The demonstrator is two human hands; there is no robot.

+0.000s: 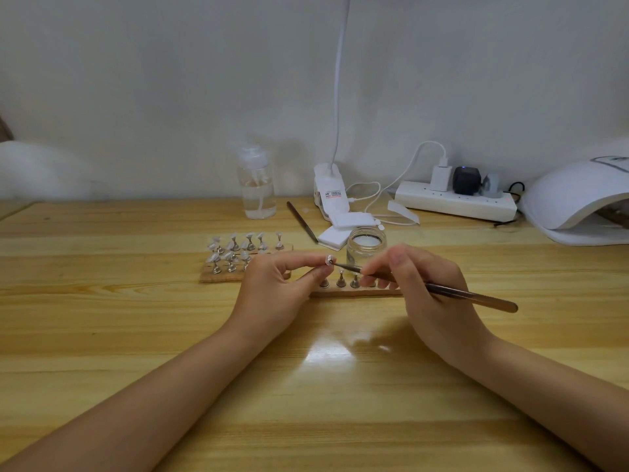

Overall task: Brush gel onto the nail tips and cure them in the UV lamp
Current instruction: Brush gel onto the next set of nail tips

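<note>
The left hand [279, 284] held a single nail tip [329, 259] pinched between thumb and forefinger, raised just above the near wooden holder strip [354, 293]; whether the tip sat on one of the small metal stands could not be told, as the fingers hid its base. The right hand [422, 284] gripped the gel brush [442, 289] pen-fashion, fingers curled close round the ferrule end, bristles touching the tip's surface. The open jar of gel [366, 245] stood just behind both hands. A second strip [245, 264], to the left, carried further mounted tips, and the UV lamp [578, 202] lay well apart at the far right of the table [136, 335].

The nail tip was judged very light, thin and stiff, with a smooth curved face that would turn slippery once coated; hold was best taken at its base or stand, clear of the wet surface. The brush was judged light and rigid, its bristles soft, so a low grip favoured fine control. Smearing uncured gel on the fingers appeared the chief risk.
</note>
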